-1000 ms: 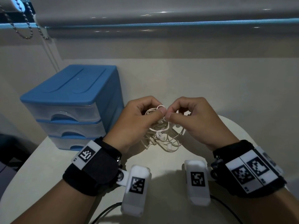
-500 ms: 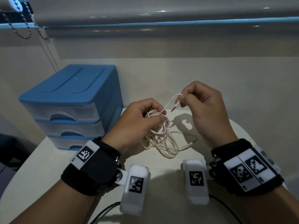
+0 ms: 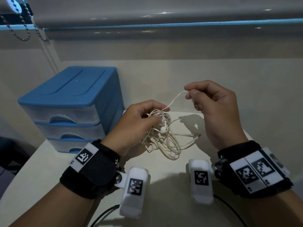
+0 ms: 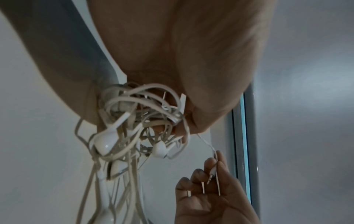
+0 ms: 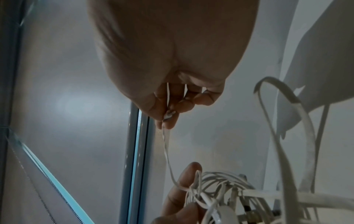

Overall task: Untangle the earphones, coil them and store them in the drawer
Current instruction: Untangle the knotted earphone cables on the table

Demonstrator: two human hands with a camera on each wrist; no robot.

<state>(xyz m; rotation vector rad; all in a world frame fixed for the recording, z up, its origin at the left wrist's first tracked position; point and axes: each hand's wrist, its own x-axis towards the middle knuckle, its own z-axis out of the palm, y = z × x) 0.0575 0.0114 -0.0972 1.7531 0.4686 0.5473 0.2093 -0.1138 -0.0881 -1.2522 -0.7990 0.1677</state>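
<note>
A tangled bundle of white earphones (image 3: pixel 161 133) hangs just above the round table, and my left hand (image 3: pixel 142 118) grips its top, fingers curled round the knot (image 4: pixel 145 112). One earbud (image 4: pixel 105 141) dangles from the tangle. My right hand (image 3: pixel 211 104) is raised up and to the right, pinching the cable end by the metal jack plug (image 4: pixel 210 176); a short length of cable (image 3: pixel 175 99) runs from there down to the bundle (image 5: pixel 214 189). The blue drawer unit (image 3: pixel 72 105) stands to the left with all three drawers closed.
The pale round table (image 3: pixel 164 176) ends near the wall (image 3: pixel 180 76) behind it. Above hangs a roller blind (image 3: pixel 147 12) with a bead chain (image 3: pixel 21 25) at the top left. A dark cable (image 3: pixel 105 213) trails off the table's near edge.
My right hand has drawn the plug end out of the tangle, up and to the right, away from the left hand. The left hand has kept hold of the bundle in place.
</note>
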